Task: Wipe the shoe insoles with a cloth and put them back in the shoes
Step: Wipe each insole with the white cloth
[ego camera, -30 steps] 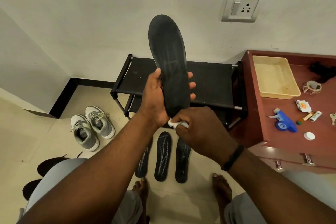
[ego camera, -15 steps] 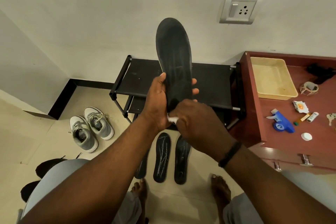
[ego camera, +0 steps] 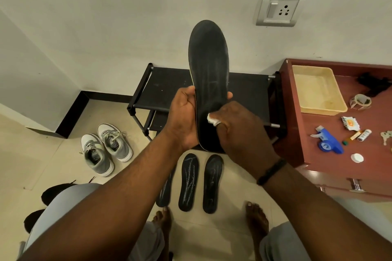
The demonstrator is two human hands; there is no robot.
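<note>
Black and upright before the wall, the insole (ego camera: 209, 65) sits in our left hand (ego camera: 183, 122), fingers curled round its lower half, while our right hand (ego camera: 239, 129) pinches a white cloth (ego camera: 212, 118) against it

The right hand (ego camera: 239, 127) hides most of the white cloth (ego camera: 212, 119). An arm covers the leftmost floor insole (ego camera: 164, 192). Keys (ego camera: 387, 136) leave the cabinet's right edge.
</note>
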